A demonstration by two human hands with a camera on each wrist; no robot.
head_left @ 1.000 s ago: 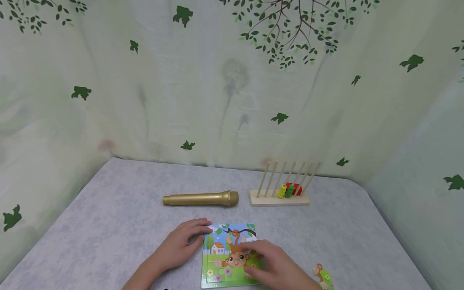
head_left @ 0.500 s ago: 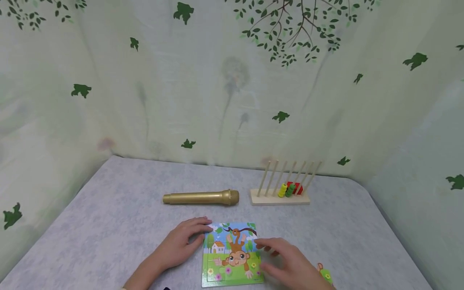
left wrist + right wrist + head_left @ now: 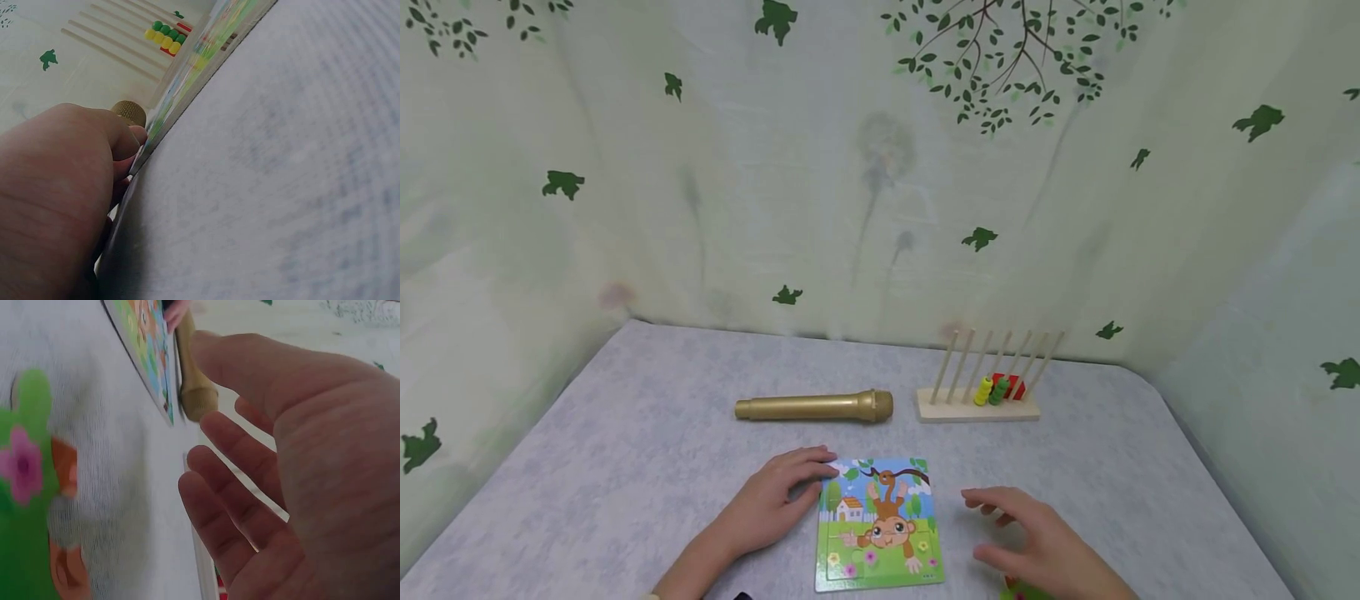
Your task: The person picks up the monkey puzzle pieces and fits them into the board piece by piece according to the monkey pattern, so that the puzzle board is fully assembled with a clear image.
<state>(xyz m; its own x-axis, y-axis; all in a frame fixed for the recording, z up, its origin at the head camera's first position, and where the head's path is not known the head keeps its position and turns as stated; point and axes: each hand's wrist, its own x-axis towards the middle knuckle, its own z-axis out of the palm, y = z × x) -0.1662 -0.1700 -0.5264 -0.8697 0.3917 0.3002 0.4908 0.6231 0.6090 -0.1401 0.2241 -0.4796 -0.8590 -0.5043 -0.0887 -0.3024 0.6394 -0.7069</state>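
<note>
A square jigsaw puzzle (image 3: 880,521) with a hanging monkey, a small house and flowers lies flat on the table. My left hand (image 3: 775,504) rests against its left edge, fingertips at the upper left corner. In the left wrist view, the fingers of my left hand (image 3: 56,200) touch the rim of the board. To the right of the puzzle, my right hand (image 3: 1037,537) is held over the table with loosely bent fingers and holds nothing. Beneath it lies a loose green puzzle piece (image 3: 1026,592), mostly hidden; the right wrist view shows that puzzle piece (image 3: 28,506) with a pink flower.
Behind the puzzle lies a gold toy microphone (image 3: 812,407). Right of it stands a wooden peg rack (image 3: 977,412) with yellow and green beads and red pieces. A leaf-printed cloth (image 3: 737,208) closes off the back. A small dark object (image 3: 742,596) shows at the bottom edge.
My right hand has come off the puzzle's right side and moved right, toward the loose piece. The left hand stays at the puzzle's left edge.
</note>
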